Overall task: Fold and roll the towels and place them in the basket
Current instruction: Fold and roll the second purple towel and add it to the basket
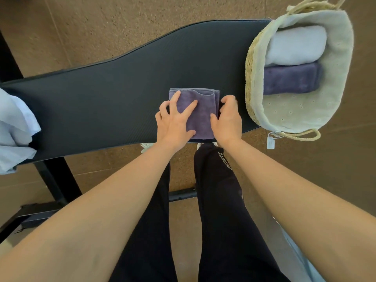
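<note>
Well, with only the head view to go by, we start with the towel (201, 117): purple, folded small, lying flat at the near edge of the dark table (122, 88), right in front of us. Its slightly longer axis runs away from us, with the stitched hems at the far end.

Our left hand (175, 123) lies on its left half, fingers spread and pressing flat. Our right hand (227, 119) is at its right edge, fingers curled over that edge and thumb on the cloth, so it appears to grip the edge.

We judge that a roll would start from this right side and travel left, towards the flat hand. The basket (249, 78) sits just right of the towel, nearer our right hand, so that hand is better placed for the carry. Inside, a white roll (295, 44) and a purple roll (291, 78) lie touching along the far side, and the near part of the lining is bare.

Our right fingertips are hidden under the knuckles, and our wrists cover the towel's near edge. A pale cloth (16, 127) is cut off at the left, so we cannot tell whether it is another towel.
</note>
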A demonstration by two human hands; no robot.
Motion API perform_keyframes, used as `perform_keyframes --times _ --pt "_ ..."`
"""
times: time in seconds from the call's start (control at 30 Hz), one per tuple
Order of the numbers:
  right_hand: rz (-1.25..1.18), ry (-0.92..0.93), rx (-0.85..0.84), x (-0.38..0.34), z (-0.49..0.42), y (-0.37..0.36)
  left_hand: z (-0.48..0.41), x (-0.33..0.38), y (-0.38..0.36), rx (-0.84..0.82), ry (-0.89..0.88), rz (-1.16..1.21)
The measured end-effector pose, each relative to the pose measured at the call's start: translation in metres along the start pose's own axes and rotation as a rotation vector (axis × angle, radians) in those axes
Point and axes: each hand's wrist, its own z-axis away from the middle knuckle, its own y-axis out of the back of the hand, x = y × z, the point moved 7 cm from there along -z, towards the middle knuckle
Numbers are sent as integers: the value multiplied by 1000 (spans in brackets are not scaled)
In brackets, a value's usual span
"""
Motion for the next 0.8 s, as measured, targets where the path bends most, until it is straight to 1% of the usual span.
perform_keyframes --times 0.07,0.1,0.13,0.17,0.2,0.27,0.33,0.37,0.43,0.5,0.57,0.63,0.73,0.8 --pt "188 254 103 -17 1 6 -1 -1 -3 -1 -6 -24" --pt "255 406 115 -26 3 4 -1 -1 -3 4 -25 -34" --pt "304 538 92 -33 6 0 -1 -2 -1 8 -51 -51" --pt "345 621 46 -37 7 -6 -2 -2 2 13 -81 -75" --pt "387 653 -5 -39 6 -10 -3 -3 6 18 -112 -102" --pt "461 611 -81 -38 0 -13 -6 -5 13 27 -167 -148" --pt "438 510 -123 -36 -7 -12 -9 -13 22 66 -171 -132" --pt "393 455 -147 -35 -12 -11 -10 -19 28 102 -134 -86" --pt "315 336 -175 -34 -19 -8 -13 -34 35 134 4 45" --pt "316 279 -157 -35 -23 -4 -17 -47 34 85 159 190" --pt "359 295 -115 -39 -24 -2 -18 -54 30 27 260 265" --pt "372 335 -93 -45 -27 -4 -19 -56 30 8 276 312" --pt "347 377 -87 -54 -34 -2 -22 -49 40 48 239 408" --pt "389 472 -87 -65 -36 -3 -23 -39 52 97 159 364"
